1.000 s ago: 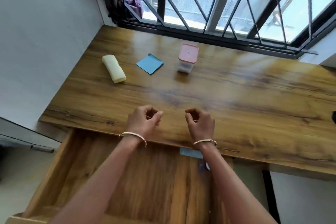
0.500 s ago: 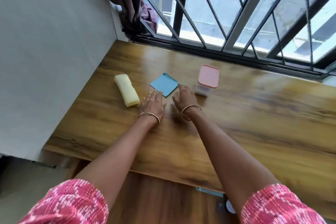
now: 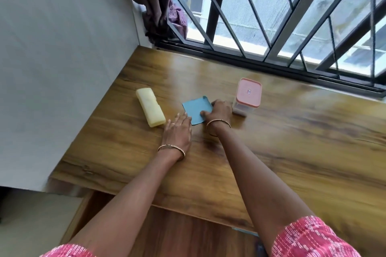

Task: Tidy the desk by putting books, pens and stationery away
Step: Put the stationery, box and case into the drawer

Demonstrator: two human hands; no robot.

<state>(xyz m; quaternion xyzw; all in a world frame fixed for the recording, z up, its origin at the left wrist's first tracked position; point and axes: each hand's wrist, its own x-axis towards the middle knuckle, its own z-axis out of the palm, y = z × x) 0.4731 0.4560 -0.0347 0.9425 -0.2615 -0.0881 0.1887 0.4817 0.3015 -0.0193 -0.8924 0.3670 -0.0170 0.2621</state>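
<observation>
A blue square pad of sticky notes [image 3: 195,108] lies on the wooden desk [image 3: 271,152]. My right hand [image 3: 217,111] rests on its right edge, thumb on top and fingers curled at the far corner, gripping it. My left hand [image 3: 177,129] lies flat on the desk with fingertips touching the pad's near-left edge. A pale yellow pencil case [image 3: 150,109] lies to the left of the pad. A clear box with a pink lid [image 3: 247,95] stands upright just right of my right hand.
A grey wall [image 3: 62,69] borders the desk on the left. A barred window [image 3: 271,16] and a dark curtain [image 3: 150,6] run along the back. Below the desk's near edge an open wooden drawer [image 3: 188,233] holds something blue at its right.
Both hands have gone from the desk's near edge forward to the blue pad. The right hand has closed on its right edge; the left hand now touches it.
</observation>
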